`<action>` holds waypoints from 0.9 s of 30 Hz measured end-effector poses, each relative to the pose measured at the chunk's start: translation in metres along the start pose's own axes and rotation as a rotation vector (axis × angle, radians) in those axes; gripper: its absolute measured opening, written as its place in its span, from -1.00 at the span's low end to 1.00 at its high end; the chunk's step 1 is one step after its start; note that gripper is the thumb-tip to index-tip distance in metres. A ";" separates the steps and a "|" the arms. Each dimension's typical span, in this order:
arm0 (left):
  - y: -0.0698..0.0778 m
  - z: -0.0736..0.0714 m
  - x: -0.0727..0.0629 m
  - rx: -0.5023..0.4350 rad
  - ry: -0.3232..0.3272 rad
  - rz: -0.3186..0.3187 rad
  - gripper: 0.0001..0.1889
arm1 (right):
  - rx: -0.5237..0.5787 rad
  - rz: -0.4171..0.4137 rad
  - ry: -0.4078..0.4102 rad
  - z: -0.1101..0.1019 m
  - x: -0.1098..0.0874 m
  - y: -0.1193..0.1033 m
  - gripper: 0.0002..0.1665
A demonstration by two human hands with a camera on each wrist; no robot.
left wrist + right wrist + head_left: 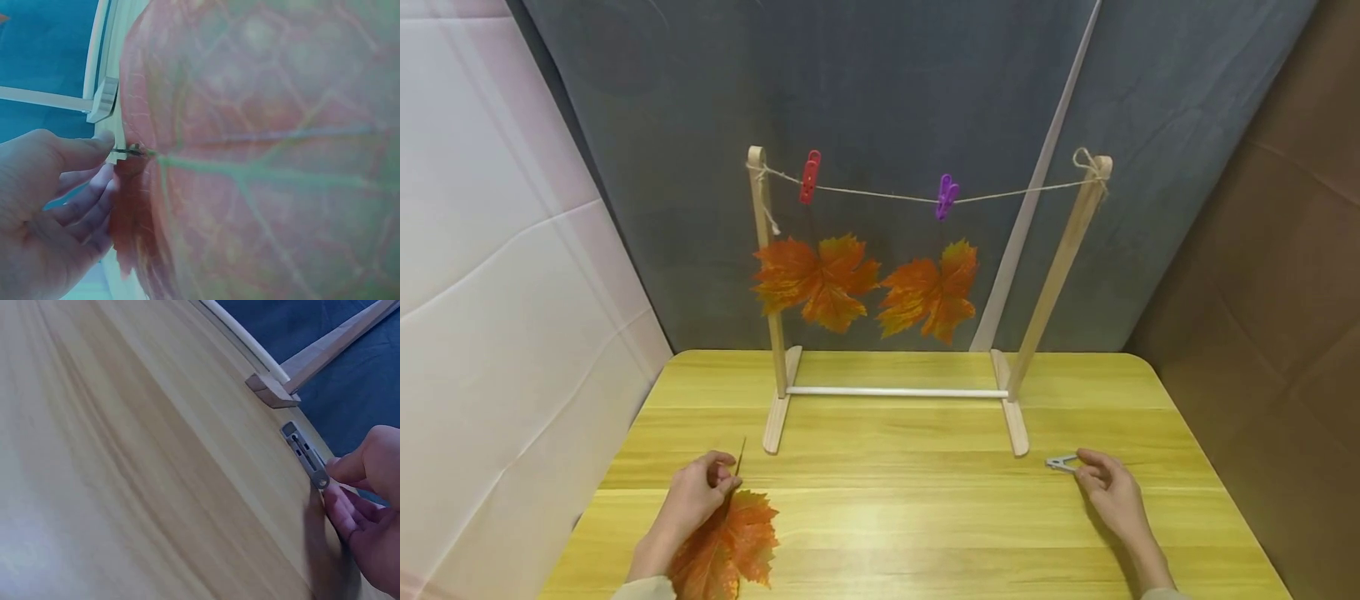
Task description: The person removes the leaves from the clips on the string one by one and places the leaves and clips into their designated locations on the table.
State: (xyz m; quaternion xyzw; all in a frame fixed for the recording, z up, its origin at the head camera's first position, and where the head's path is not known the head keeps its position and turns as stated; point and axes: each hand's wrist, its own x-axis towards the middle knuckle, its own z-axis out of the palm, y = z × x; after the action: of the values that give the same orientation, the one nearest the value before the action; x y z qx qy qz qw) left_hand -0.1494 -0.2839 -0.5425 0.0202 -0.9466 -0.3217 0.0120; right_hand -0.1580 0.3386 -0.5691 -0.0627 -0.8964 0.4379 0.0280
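At the front left of the table, my left hand pinches an orange artificial maple leaf by its thin stem. In the left wrist view the veined leaf fills most of the picture, with thumb and fingertips at the stem's base. Over on the right, my right hand holds a grey clothespin between thumb and fingers by its handle end, its nose pointing left. Seen from the right wrist, the clothespin is close over the wooden tabletop.
A wooden stand with a string between its posts stands at the back. A red clothespin and a purple clothespin hold two orange leaves on the string. A white rod joins the feet.
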 end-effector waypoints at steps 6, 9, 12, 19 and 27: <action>0.005 -0.002 0.002 0.010 0.050 0.040 -0.69 | 0.028 0.001 0.034 -0.004 0.006 -0.005 -0.53; 0.008 -0.004 0.003 0.013 0.067 0.051 -0.70 | 0.025 0.005 0.037 -0.008 0.009 -0.010 -0.53; 0.013 -0.004 0.003 0.015 0.078 0.050 -0.71 | 0.022 0.007 0.016 -0.012 0.010 -0.016 -0.51; 0.022 -0.006 0.003 -0.006 0.092 0.084 -0.71 | 0.014 -0.047 0.033 -0.018 0.012 -0.035 -0.53; 0.034 -0.008 0.007 -0.032 0.079 0.096 -0.66 | 0.008 -0.096 0.074 -0.024 0.018 -0.062 -0.52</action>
State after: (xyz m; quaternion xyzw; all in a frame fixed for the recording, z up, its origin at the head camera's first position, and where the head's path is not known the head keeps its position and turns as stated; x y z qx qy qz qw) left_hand -0.1575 -0.2626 -0.5151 -0.0128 -0.9399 -0.3350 0.0649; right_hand -0.1783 0.3223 -0.5053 -0.0356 -0.8950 0.4369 0.0823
